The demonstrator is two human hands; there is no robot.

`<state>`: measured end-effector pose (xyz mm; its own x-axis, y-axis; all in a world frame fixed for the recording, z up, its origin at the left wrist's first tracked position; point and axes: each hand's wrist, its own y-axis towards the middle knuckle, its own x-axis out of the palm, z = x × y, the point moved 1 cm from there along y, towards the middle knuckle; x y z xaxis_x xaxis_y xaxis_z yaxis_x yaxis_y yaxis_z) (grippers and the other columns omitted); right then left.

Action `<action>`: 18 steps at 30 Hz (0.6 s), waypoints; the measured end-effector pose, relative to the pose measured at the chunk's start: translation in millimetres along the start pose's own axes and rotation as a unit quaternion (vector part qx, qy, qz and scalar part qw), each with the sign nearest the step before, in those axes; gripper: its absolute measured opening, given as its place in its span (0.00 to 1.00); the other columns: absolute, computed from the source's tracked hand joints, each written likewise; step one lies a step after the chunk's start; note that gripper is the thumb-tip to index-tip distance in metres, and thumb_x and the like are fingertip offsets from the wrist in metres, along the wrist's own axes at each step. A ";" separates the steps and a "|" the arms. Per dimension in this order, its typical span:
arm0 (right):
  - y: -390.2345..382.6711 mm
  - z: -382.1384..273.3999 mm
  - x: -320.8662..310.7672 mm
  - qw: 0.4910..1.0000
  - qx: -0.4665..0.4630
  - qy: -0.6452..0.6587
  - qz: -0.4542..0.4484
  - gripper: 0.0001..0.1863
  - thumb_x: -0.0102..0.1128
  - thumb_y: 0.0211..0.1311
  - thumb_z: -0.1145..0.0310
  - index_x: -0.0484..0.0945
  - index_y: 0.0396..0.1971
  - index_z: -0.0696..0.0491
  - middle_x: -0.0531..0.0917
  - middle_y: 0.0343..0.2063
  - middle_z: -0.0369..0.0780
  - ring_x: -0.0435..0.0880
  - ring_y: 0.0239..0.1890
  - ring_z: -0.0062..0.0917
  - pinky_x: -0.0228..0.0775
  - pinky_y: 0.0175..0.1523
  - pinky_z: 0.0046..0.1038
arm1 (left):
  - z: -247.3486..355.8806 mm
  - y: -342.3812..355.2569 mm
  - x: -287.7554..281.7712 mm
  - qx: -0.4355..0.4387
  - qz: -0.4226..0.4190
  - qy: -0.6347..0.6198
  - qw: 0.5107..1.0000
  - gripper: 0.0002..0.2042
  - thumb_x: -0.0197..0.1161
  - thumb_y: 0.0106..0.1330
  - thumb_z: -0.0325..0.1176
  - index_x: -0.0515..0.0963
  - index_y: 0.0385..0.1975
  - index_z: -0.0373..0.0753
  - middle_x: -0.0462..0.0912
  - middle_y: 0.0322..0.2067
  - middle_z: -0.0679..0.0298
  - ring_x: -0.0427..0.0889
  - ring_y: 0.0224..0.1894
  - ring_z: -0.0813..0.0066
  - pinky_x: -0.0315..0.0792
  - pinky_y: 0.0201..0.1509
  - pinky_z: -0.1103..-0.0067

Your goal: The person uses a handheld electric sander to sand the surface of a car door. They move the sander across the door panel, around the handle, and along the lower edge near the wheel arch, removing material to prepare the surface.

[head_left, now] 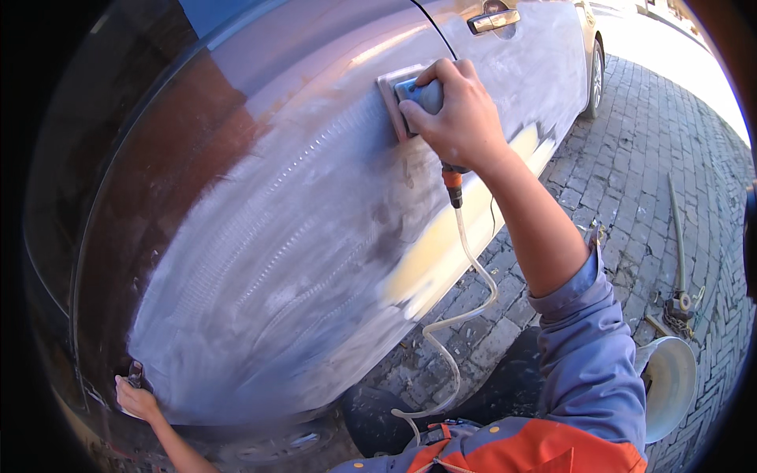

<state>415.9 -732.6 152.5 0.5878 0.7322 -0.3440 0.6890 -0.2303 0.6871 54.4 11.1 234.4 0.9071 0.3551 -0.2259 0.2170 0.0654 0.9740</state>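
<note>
My right hand [467,118] is wrapped round the top of a sander [426,96] with a blue-grey body. Its flat rectangular pad [388,98] rests against the car door [276,229], high up below the door handle. From an orange and black fitting [453,189] under the wrist, a pale hose [467,311] loops down toward my lap. Far off at the lower left, my left hand [138,400] is closed at the dark edge of the panel, by a small dark thing [136,373] I cannot make out. The door's middle is dull grey and streaked with curved sanding marks.
Dark glossy paint [158,181] surrounds the grey area on the left; a yellowish patch [434,248] runs along the lower door edge. A chrome handle [494,20] sticks out above. On the brick paving [631,142] stand a whitish bucket [670,386] and a long pole [676,229].
</note>
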 end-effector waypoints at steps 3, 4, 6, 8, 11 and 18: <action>0.3 -6.5 -0.5 1.000 0.000 -0.005 -0.003 0.26 0.71 0.59 0.50 0.80 0.53 0.48 0.78 0.56 0.47 0.86 0.54 0.48 0.80 0.60 0.42 | 7.5 2.4 -3.2 -0.014 -0.006 -0.001 1.000 0.24 0.47 0.82 0.38 0.81 0.40 0.19 0.85 0.37 0.34 0.80 0.41 0.33 0.72 0.51 0.54; 8.7 -1.0 -1.5 1.000 0.009 -0.009 0.000 0.26 0.71 0.59 0.50 0.80 0.53 0.48 0.78 0.57 0.47 0.86 0.55 0.48 0.80 0.60 0.42 | 11.8 0.8 -6.2 -0.034 -0.020 0.006 0.999 0.24 0.47 0.82 0.38 0.81 0.40 0.19 0.85 0.37 0.34 0.80 0.41 0.33 0.72 0.51 0.54; 36.8 31.8 -8.5 0.999 0.015 -0.018 0.026 0.28 0.72 0.58 0.49 0.81 0.55 0.48 0.78 0.57 0.47 0.85 0.54 0.46 0.80 0.61 0.42 | 12.2 5.0 -5.5 -0.040 -0.026 0.010 0.999 0.24 0.47 0.82 0.38 0.81 0.39 0.19 0.84 0.37 0.34 0.80 0.41 0.33 0.72 0.52 0.54; 58.7 56.1 -17.3 0.998 0.031 0.009 0.049 0.28 0.72 0.57 0.49 0.81 0.55 0.48 0.79 0.56 0.47 0.85 0.55 0.45 0.80 0.61 0.41 | 5.1 3.0 1.4 -0.017 -0.018 0.005 1.000 0.24 0.47 0.82 0.38 0.81 0.39 0.19 0.84 0.38 0.34 0.80 0.41 0.33 0.72 0.52 0.53; 59.0 53.1 -18.2 0.998 0.005 -0.018 0.064 0.28 0.72 0.57 0.49 0.82 0.54 0.49 0.79 0.55 0.47 0.85 0.56 0.45 0.80 0.61 0.41 | 5.7 -3.0 10.1 -0.010 -0.002 0.005 1.000 0.24 0.47 0.81 0.38 0.81 0.40 0.19 0.85 0.39 0.34 0.81 0.42 0.33 0.73 0.54 0.54; -48.3 -119.3 27.4 0.986 -0.157 0.059 -0.012 0.15 0.69 0.63 0.63 0.77 0.44 0.52 0.78 0.48 0.50 0.85 0.47 0.48 0.84 0.48 0.47 | -17.4 0.5 6.7 -0.030 -0.019 0.020 0.999 0.24 0.47 0.81 0.39 0.82 0.52 0.19 0.87 0.48 0.35 0.84 0.51 0.35 0.75 0.61 0.58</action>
<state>348.2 -624.9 186.2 0.5061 0.8091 -0.2986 0.5261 -0.0154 0.8503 54.3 29.7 233.7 0.8835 0.3876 -0.2630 0.2280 0.1347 0.9643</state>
